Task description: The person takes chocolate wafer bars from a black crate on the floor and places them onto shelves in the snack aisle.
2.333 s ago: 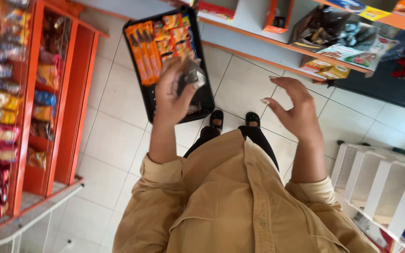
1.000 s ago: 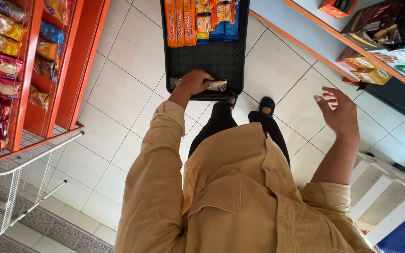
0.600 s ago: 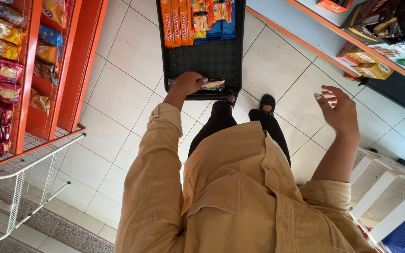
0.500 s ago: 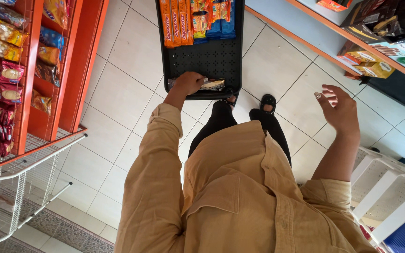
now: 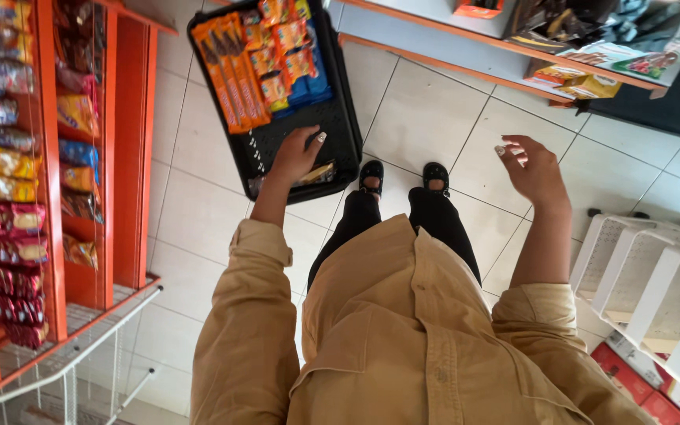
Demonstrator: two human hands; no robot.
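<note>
Her left hand (image 5: 297, 153) rests fingers-spread, holding nothing, over the packet (image 5: 315, 173) lying crosswise at the black crate's (image 5: 348, 134) near end; the right hand (image 5: 537, 169) hovers open and empty, well apart to the right.

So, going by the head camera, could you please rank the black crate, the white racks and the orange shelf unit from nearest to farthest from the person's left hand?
1. Black crate: the left hand reaches inside it, on the floor ahead.
2. Orange shelf unit: to the hand's left.
3. White racks: far right, beyond the right hand.

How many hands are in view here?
2: the left hand reaches into the black crate on the floor; the right hand hangs open above the tiles. No others visible.
</note>
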